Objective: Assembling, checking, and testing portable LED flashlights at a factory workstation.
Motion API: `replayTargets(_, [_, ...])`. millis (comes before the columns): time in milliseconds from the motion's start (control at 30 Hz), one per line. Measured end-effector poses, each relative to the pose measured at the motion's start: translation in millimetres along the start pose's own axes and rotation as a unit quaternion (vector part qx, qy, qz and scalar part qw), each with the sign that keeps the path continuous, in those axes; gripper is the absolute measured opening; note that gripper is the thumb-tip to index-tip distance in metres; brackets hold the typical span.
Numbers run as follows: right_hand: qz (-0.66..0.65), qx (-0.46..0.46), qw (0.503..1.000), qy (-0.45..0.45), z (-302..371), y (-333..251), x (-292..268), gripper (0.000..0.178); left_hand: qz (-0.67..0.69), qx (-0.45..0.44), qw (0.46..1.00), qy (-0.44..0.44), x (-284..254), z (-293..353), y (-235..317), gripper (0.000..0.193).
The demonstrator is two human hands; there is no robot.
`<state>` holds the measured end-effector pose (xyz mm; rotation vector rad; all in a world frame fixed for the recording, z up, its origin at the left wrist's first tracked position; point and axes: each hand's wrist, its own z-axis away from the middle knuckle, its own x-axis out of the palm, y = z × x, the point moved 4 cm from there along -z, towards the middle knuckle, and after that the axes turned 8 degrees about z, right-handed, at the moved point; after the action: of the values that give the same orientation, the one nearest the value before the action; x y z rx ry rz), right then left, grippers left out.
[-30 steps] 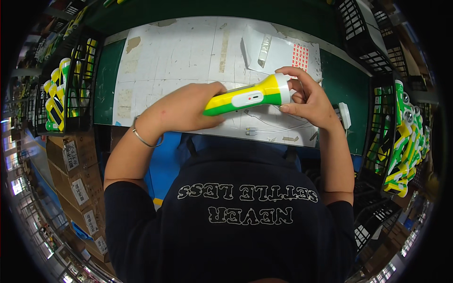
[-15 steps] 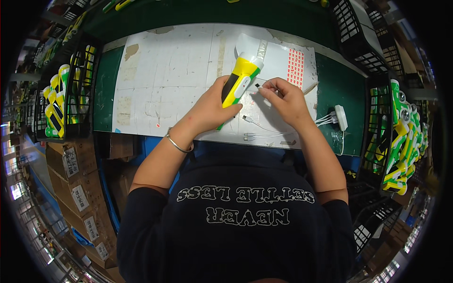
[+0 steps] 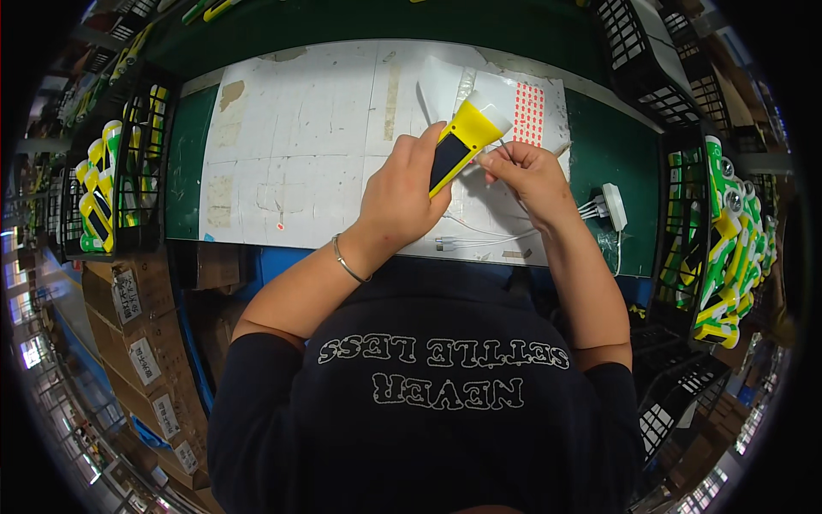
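Observation:
My left hand (image 3: 402, 195) is wrapped round a yellow flashlight (image 3: 473, 127) with a clear-white head and a black panel on the side facing up. Its head points away to the right. Close beside the flashlight's right edge, my right hand (image 3: 538, 182) pinches a thin white charging cable. The cable's plug is hidden by the fingers and the flashlight, so I cannot tell whether it sits in the flashlight. More white charging cables (image 3: 462, 244) lie on the board under my right wrist, running to a white charger block (image 3: 613, 207).
A white board (image 3: 291, 146) covers the green table (image 3: 190, 163). A sheet of red stickers (image 3: 529, 111) lies behind my right hand. Black crates of flashlights stand at left (image 3: 141, 184) and right (image 3: 681, 231). Cardboard boxes (image 3: 141, 343) are at lower left.
My left hand has rolled the flashlight so its black panel faces up, and shifted it slightly right. My right hand has brought the cable's plug against the flashlight's side.

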<state>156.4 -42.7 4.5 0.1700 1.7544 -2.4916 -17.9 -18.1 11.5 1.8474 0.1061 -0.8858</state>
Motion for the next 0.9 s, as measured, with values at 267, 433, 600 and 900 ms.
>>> replayTargets(267, [0.008, -0.040, 0.999, -0.018, -4, 4, 2, 0.016, -0.009, 0.022, 0.999, 0.047, -14, -18, -14, 0.063])
replayTargets(433, [0.258, -0.097, 0.961, -0.031, -11, -19, -24, 0.023, 0.158, 0.071, 0.921, 0.349, -129, -27, -45, 0.064])
replayTargets(600, [0.261, -0.135, 0.943, 0.159, -102, -31, -129, 0.043, 0.057, -0.151, 0.938, 0.308, -300, -19, -139, 0.053])
replayTargets(900, [0.528, 0.104, 0.770, 0.343, -268, -60, -270, 0.062, -0.378, -0.423, 0.773, 0.286, -459, 102, -251, 0.068])
